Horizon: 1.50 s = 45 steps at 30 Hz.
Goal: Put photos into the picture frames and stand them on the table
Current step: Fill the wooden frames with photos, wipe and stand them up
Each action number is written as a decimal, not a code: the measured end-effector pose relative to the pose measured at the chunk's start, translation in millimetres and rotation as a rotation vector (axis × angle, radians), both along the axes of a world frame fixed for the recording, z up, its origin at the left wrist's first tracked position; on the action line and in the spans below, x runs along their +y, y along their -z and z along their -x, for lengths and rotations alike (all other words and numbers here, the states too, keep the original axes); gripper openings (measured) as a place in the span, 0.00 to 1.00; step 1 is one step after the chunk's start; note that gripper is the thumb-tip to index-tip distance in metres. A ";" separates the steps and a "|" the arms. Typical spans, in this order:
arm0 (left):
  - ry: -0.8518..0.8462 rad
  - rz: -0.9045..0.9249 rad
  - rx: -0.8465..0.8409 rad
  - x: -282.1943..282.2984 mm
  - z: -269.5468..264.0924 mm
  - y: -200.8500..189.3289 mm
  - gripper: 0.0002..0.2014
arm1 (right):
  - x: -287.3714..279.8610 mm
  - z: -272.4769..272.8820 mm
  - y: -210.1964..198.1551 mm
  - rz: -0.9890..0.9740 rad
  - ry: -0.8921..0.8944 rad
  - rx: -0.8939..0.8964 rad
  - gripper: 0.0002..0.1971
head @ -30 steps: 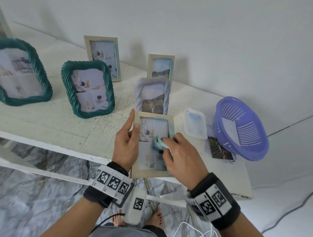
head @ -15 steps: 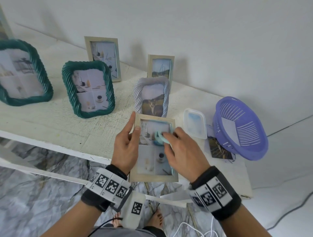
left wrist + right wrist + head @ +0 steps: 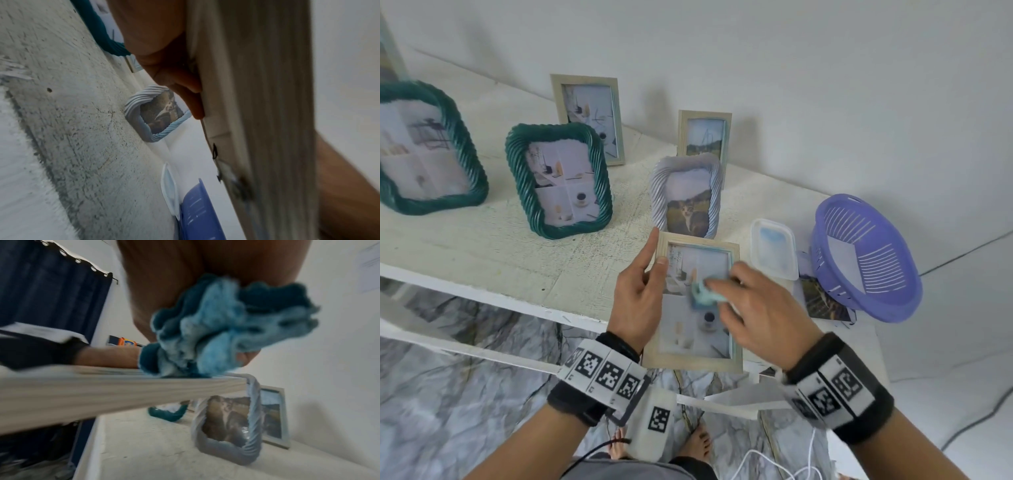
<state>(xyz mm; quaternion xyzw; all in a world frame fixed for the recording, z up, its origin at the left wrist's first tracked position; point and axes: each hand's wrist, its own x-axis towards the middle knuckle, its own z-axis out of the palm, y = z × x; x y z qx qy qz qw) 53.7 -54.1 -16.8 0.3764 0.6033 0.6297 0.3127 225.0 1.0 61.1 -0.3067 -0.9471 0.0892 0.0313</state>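
Five frames with photos already stood on the white surface point(image 3: 482, 246). Your left hand point(image 3: 638, 298) held the pale wooden frame point(image 3: 697, 359) above its near edge while your right hand's fingers point(image 3: 726, 284) pinched a small blue cloth point(image 3: 703, 296) on its glass. You still had to stand it up.

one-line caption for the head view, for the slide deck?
Left hand holds a wooden photo frame while right hand wipes its glass with a blue cloth.
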 end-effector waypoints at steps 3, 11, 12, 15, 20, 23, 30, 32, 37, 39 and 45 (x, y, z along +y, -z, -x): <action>0.020 -0.010 -0.009 -3.3 -5.9 -0.6 0.23 | 12.3 8.4 -0.7 -0.058 0.125 0.025 0.15; -0.014 0.015 0.014 -0.4 -2.5 4.9 0.23 | -32.0 -9.2 3.4 0.220 -0.152 -0.067 0.19; -0.015 0.014 0.018 1.2 -4.4 6.5 0.23 | -29.8 -13.5 2.2 0.226 -0.162 -0.082 0.17; -0.006 0.014 0.024 5.1 -9.2 9.5 0.23 | -15.2 -27.5 -3.7 0.260 -0.159 -0.063 0.13; -0.060 0.023 -0.001 12.2 -9.2 18.1 0.23 | 22.6 -57.9 -16.0 0.293 0.073 0.231 0.16; -0.060 0.019 -0.070 18.8 -7.6 26.2 0.21 | 53.8 -67.3 -6.0 0.166 0.260 0.335 0.15; -0.107 0.035 -0.113 32.9 -13.0 29.4 0.21 | 118.6 -51.4 41.9 0.105 0.540 0.194 0.18; -0.129 0.042 -0.131 36.8 -17.1 26.0 0.22 | 138.2 -43.0 54.6 0.113 0.584 0.137 0.18; -0.154 0.054 -0.116 40.8 -29.7 17.4 0.22 | 178.9 -36.7 87.5 0.191 0.738 -0.042 0.22; -0.157 0.047 -0.138 39.7 -31.8 19.6 0.22 | 179.9 -39.3 96.4 0.135 0.733 -0.131 0.25; -0.152 0.059 -0.102 42.0 -37.7 19.8 0.22 | 169.5 -49.0 113.6 0.094 0.488 -0.148 0.36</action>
